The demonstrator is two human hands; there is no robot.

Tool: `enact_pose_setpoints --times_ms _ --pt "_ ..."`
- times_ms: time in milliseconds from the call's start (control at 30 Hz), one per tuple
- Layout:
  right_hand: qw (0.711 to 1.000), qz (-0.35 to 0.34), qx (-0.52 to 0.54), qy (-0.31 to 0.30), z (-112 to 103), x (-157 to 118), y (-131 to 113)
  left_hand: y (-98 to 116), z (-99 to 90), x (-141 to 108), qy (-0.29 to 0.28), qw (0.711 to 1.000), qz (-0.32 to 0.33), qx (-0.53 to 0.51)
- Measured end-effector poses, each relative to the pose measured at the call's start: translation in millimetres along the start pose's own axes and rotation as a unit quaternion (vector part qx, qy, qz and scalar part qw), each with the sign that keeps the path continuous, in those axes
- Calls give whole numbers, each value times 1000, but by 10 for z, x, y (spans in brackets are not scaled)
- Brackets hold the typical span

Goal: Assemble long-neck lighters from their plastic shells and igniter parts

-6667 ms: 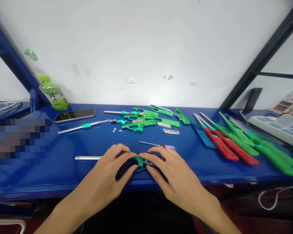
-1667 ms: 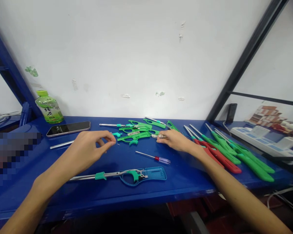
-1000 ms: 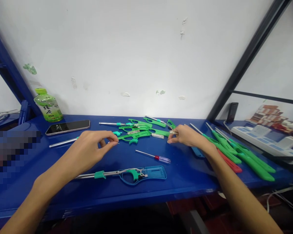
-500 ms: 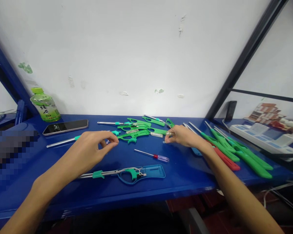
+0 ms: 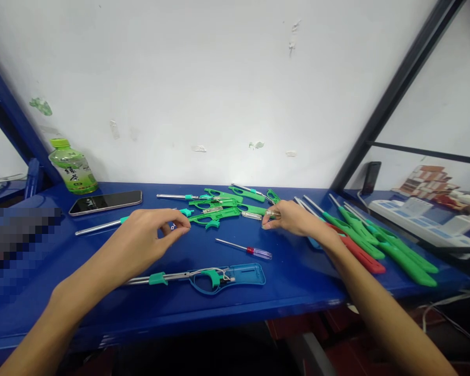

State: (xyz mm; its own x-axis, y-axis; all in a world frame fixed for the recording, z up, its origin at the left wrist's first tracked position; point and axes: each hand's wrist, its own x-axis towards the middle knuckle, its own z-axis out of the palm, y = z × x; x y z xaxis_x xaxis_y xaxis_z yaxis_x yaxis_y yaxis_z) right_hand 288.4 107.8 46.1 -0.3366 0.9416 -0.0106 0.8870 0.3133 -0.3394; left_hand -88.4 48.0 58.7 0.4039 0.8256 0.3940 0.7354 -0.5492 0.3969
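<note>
My left hand (image 5: 152, 232) hovers over the left-middle of the blue table, thumb and fingertips pinched; what they hold, if anything, I cannot make out. Between the thumb and fingers of my right hand (image 5: 290, 218) is a small clear piece (image 5: 273, 213), mostly hidden. Close by lie a clear fuel tank (image 5: 252, 215) and green lighter shells (image 5: 215, 214), some with parts inside. Nearer me, a screwdriver (image 5: 254, 251) with a clear purple handle rests on the table. An opened blue gas lighter (image 5: 245, 274) shows its metal tube, wires and teal trigger near the front edge.
Assembled long lighters, green (image 5: 407, 258) and red (image 5: 362, 254), lie in a group at right. On the left are a phone (image 5: 105, 202) and a green drink bottle (image 5: 73, 168). Behind the table (image 5: 172, 308) rises a white wall (image 5: 203, 94). A metal tube (image 5: 100, 227) lies beyond my left hand.
Both hands stay nearly in place. The small white loop seen below my right fingertips is no longer plainly visible. The lighters and screwdriver have not moved.
</note>
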Motion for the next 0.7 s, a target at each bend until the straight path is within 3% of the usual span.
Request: enact_pose_setpoints --times_ms 233,367,500,700 --pt "1000 6 0 1 25 -10 -105 -6 3 0 -3 1000 3 -6" --pt "998 28 -15 45 -108 -60 -103 7 -7 -3 0 1000 -6 -4" --pt "991 80 -45 94 -223 -321 26 -2 -29 -7 4 1000 -14 -2" --pt "987 129 -63 68 -122 -805 249 -55 -39 -6 26 1000 -9 -7"
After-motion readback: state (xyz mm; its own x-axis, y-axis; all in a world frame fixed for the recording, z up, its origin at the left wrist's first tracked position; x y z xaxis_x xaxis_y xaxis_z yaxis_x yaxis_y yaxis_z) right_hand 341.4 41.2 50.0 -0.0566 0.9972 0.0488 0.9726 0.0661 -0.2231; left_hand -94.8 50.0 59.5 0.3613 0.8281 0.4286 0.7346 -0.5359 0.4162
